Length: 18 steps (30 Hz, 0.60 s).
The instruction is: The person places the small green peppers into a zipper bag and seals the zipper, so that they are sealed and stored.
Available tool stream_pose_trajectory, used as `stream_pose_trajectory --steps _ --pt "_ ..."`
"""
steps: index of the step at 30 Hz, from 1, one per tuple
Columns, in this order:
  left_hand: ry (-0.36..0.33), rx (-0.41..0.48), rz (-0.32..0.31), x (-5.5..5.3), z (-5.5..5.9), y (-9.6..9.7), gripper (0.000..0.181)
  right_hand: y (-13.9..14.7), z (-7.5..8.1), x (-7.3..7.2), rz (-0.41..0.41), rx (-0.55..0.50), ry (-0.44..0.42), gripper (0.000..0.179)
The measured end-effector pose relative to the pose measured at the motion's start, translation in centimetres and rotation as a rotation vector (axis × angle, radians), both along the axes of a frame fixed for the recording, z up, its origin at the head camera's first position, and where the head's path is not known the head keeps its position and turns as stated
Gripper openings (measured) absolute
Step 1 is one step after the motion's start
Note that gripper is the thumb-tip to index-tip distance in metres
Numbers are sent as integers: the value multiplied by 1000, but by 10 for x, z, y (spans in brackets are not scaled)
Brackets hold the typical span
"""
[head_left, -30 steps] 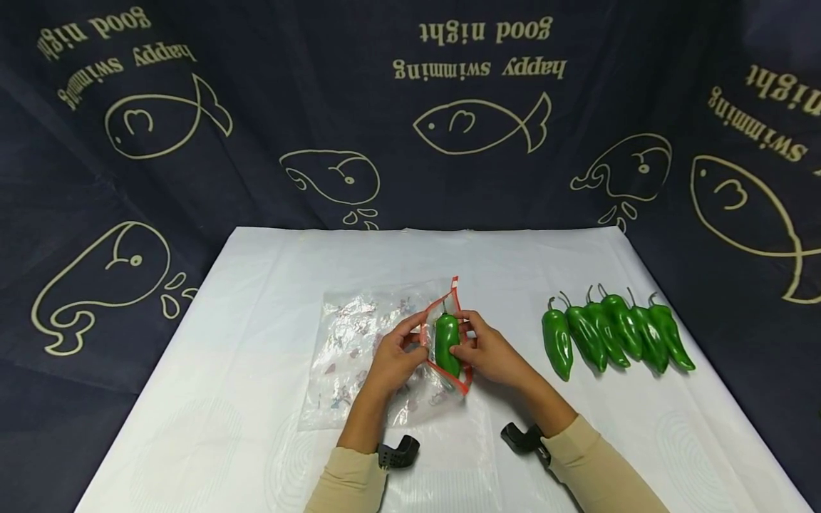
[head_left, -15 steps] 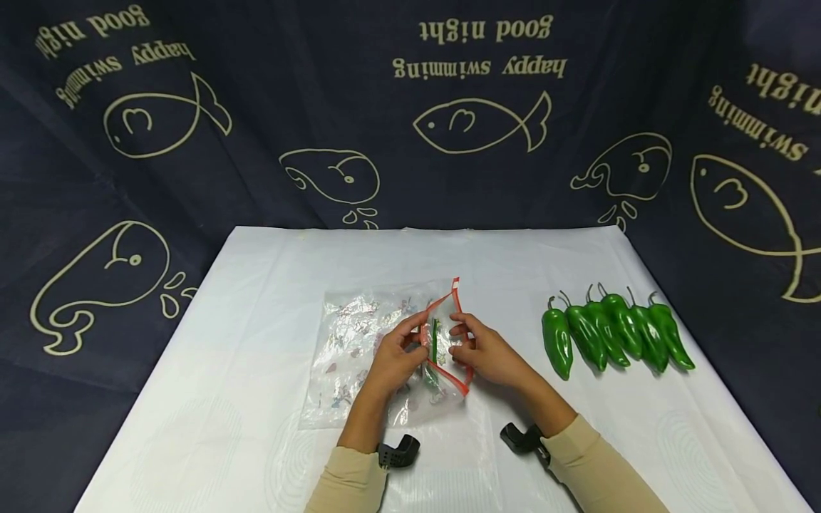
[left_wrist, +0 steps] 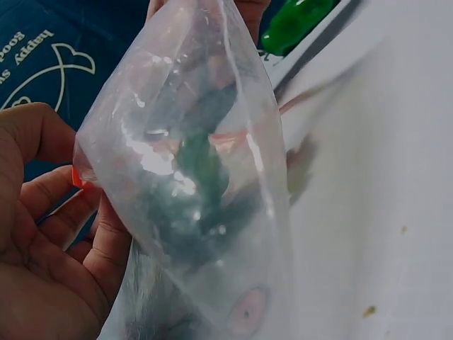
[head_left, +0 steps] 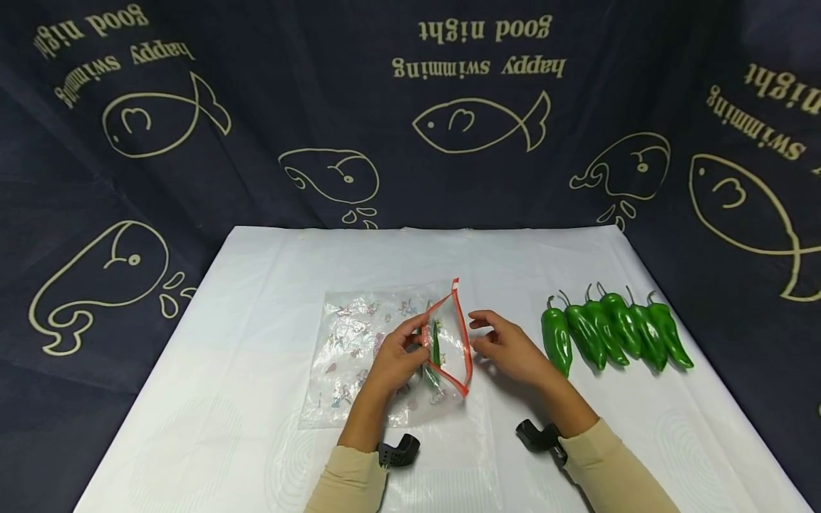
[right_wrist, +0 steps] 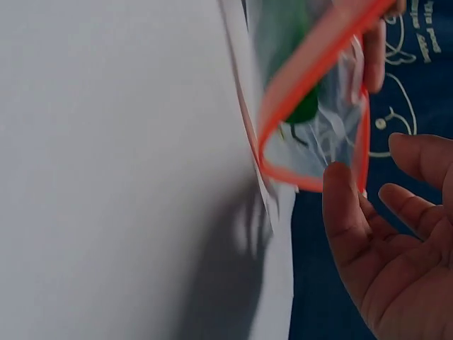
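Observation:
A clear plastic zip bag (head_left: 349, 356) with printed figures lies on the table, its red-edged mouth held apart and facing right. My left hand (head_left: 398, 360) pinches the mouth's near-left edge between thumb and fingers. Inside the bag is a green pepper (right_wrist: 306, 106), partly hidden by the plastic; in the left wrist view it shows only as a blurred green shape. My right hand (head_left: 513, 349) is just right of the mouth, fingers loosely bent and holding nothing. Farther right, several green peppers (head_left: 616, 328) lie in a row, stems pointing away.
A white cloth covers the table (head_left: 256, 285). Beyond its back edge hangs a dark blue curtain (head_left: 359, 85) with fish and whale outlines. Black wrist mounts (head_left: 399, 452) sit on both forearms, close above the cloth.
The pepper held at the bag's mouth a second ago has gone inside, let go by my right hand. That hand has drawn back to the right; my left hand stays on the bag edge.

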State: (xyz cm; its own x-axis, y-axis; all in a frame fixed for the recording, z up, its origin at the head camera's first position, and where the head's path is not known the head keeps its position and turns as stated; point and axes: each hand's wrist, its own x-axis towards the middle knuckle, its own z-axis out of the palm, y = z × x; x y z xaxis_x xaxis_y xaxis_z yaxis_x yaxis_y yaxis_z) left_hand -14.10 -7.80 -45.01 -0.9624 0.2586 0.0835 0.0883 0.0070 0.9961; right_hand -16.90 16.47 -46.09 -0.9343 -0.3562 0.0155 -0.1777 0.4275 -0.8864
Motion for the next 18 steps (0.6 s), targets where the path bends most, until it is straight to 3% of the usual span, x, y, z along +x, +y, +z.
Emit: stream_pose_trajectory --steps 7,18 --pt "24 -20 0 0 0 0 62 26 10 2 -61 107 86 48" --pt "16 -16 8 0 1 1 63 74 30 3 -132 247 130 49"
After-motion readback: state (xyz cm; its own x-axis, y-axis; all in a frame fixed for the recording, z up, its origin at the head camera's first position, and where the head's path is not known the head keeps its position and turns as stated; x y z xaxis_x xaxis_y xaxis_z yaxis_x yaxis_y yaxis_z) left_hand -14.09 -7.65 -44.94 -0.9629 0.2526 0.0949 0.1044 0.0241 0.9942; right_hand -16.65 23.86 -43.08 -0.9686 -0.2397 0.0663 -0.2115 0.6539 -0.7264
